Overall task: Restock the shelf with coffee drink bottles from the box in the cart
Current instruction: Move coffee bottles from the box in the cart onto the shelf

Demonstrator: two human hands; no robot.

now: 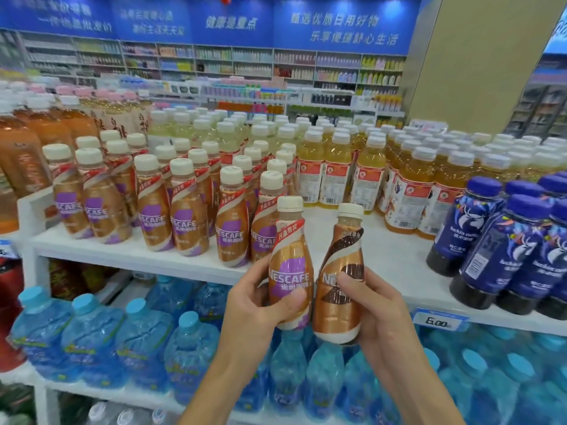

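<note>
Head view: the left hand [260, 302] grips a purple-label Nescafé bottle [290, 265]. It stands upright, cap at 12 o'clock, long axis vertical, label facing the camera. The thumb lies across its lower front and the fingers curl round behind.

The right hand [379, 311] clamps a brown-label Nescafé bottle [339, 271] the same way, thumb over the logo. Its cap leans slightly toward 1 o'clock.

The two bottles are just beside each other, in front of the white shelf [383, 250] edge. Both forearms rise from 6 o'clock.

On the shelf, rows of purple-label Nescafé bottles [184, 216] stand at 10 o'clock, yellow drink bottles [334, 167] at 12 and dark blue luckin bottles [506, 240] at 3. Blue water bottles [92, 332] fill the shelf below, and a price tag [438, 322] sits at 4 o'clock.
</note>
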